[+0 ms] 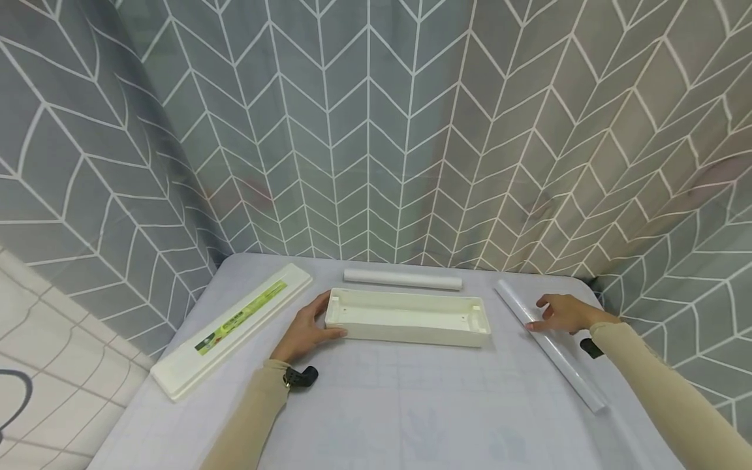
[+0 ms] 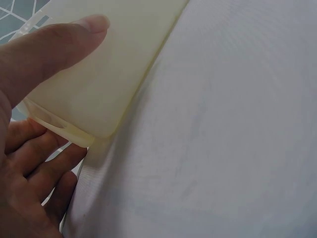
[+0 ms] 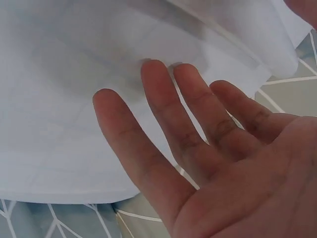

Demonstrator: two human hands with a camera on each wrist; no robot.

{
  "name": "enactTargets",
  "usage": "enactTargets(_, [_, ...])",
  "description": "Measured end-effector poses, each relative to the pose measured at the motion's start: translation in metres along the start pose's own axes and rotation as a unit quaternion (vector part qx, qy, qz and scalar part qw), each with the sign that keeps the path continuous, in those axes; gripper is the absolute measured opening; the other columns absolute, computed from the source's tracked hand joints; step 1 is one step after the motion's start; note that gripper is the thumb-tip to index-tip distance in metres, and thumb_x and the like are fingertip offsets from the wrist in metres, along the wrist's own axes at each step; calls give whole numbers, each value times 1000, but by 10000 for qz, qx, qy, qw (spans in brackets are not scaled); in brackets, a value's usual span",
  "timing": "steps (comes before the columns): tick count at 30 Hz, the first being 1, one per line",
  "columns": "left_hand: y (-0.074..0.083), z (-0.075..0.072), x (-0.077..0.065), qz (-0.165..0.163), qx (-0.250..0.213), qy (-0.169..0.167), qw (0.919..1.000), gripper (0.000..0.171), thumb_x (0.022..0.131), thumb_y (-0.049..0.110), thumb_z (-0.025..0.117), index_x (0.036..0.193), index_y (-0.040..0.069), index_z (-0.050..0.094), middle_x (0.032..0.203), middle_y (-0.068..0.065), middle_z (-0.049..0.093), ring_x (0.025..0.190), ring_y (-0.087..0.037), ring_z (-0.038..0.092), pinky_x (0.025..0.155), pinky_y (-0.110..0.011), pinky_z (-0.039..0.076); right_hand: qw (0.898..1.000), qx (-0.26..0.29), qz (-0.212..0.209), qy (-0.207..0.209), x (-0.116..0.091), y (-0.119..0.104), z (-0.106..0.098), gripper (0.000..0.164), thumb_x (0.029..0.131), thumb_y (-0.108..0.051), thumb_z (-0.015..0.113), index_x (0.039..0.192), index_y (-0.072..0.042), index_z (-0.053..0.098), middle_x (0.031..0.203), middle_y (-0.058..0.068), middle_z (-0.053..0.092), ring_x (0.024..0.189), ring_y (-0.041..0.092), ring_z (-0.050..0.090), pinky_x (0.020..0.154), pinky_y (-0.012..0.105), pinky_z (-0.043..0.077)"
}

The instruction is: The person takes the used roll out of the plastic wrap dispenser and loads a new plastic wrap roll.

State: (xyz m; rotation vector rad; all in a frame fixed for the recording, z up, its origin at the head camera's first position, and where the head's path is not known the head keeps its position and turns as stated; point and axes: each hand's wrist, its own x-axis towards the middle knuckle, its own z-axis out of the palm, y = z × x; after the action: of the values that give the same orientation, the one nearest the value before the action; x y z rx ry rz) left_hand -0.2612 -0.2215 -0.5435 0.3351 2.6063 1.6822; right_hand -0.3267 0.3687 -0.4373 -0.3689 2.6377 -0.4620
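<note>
A long, off-white plastic box [image 1: 405, 334] lies in the middle of the table, its open side up. My left hand [image 1: 305, 331] holds its left end: the thumb lies on the front wall and the other fingers are round the end, as the left wrist view shows on the pale box [image 2: 119, 64]. To the right, a roll of clear film [image 1: 564, 362] lies slantwise. My right hand [image 1: 564, 313] is over its upper half, thumb close to the roll; touching or apart I cannot tell. In the right wrist view, the right hand's fingers [image 3: 163, 94] are spread and nearly straight.
A long white lid-like piece [image 1: 235, 333] with a green label lies slantwise at the left of the table. Behind the box is a white roll [image 1: 402, 279]. A grey patterned curtain [image 1: 376, 130] hangs along the table's [image 1: 364, 418] back edge.
</note>
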Motion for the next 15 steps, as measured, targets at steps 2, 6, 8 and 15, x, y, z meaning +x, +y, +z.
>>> enactTargets(2, [-1, 0, 0, 12, 17, 4, 10000, 106, 78, 30, 97, 165, 13, 37, 166, -15, 46, 156, -38, 39, 130, -55, 29, 10000, 39, -11, 29, -2, 1, 3, 80, 92, -45, 81, 136, 15, 51, 117, 28, 71, 89, 23, 68, 61, 34, 58])
enactTargets(6, [-1, 0, 0, -17, 2, 23, 10000, 106, 78, 29, 97, 165, 13, 38, 166, -14, 46, 157, -36, 38, 131, -54, 27, 9999, 126, -38, 63, -4, 2, 8, 78, 90, -41, 83, 135, 15, 52, 114, 28, 71, 90, 25, 68, 60, 36, 60])
enactTargets(8, [0, 0, 0, -2, -5, 17, 10000, 106, 78, 28, 97, 164, 12, 38, 166, -14, 46, 158, -36, 37, 132, -54, 27, 9999, 103, -59, 87, -4, 2, 10, 78, 89, -40, 84, 134, 15, 52, 113, 28, 70, 88, 25, 68, 59, 37, 60])
enactTargets(15, [1, 0, -1, -3, -63, 23, 10000, 106, 77, 29, 97, 164, 13, 39, 166, -13, 45, 158, -35, 36, 132, -53, 25, 9998, 80, 77, 153, -2, 8, 20, 71, 87, -40, 87, 127, 12, 58, 108, 22, 67, 87, 24, 66, 55, 36, 62])
